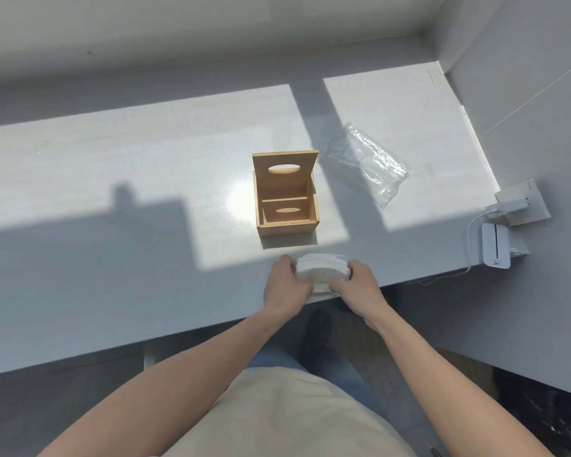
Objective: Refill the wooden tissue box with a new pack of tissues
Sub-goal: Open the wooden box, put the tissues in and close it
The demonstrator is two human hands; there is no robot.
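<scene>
The wooden tissue box (287,225) stands in the middle of the white table (112,192), its lid with an oval slot tipped up at the back and the inside bare. Just in front of it, near the table's front edge, lies a white stack of tissues (322,267). My left hand (285,285) grips the stack's left end and my right hand (356,282) grips its right end, thumbs pressing on the near side.
An empty clear plastic wrapper (366,161) lies to the right of the box. A white wall socket with a plug (516,204) and a small white device with a cable (495,245) sit at the table's right end by the wall.
</scene>
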